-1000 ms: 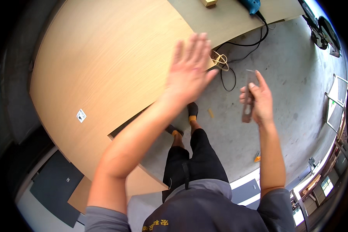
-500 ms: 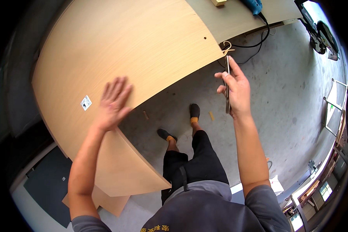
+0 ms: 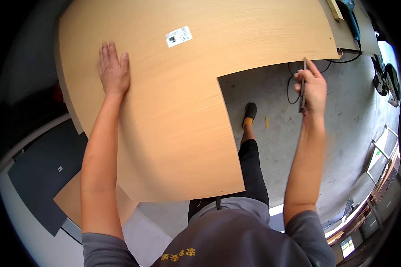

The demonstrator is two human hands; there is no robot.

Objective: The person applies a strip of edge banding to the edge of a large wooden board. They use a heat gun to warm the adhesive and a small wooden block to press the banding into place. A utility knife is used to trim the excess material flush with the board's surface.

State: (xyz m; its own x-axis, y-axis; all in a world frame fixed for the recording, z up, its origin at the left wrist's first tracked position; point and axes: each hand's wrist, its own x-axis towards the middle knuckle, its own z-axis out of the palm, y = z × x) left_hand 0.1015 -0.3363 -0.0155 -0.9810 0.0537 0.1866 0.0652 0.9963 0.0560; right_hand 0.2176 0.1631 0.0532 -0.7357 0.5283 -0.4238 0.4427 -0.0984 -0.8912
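Observation:
A large light wood-grain board [image 3: 173, 129] lies in front of me, with a rectangular corner cut out on its right side. A white printed label [image 3: 178, 37] sticks to its upper face. My left hand [image 3: 114, 73] rests flat on the board's left part, fingers stretched forward and nothing held. By the front edge of the cut-out, my right hand [image 3: 315, 91] grips a thin dark flat metal bar [image 3: 302, 91], held upright with its upper end near that edge. What kind of tool the bar is, I cannot make out.
A blue-green corded power tool [image 3: 349, 18] and a wood block [image 3: 334, 10] sit on the surface at the far right. The tool's black cord [image 3: 345, 61] hangs below. Dark grey panels [image 3: 49, 173] lean at the lower left. A metal frame [image 3: 381, 153] stands at right.
My left hand has moved from near the cut-out's corner to the board's left part. The board reaches closer to my waist. The right hand stays at the front edge with the bar.

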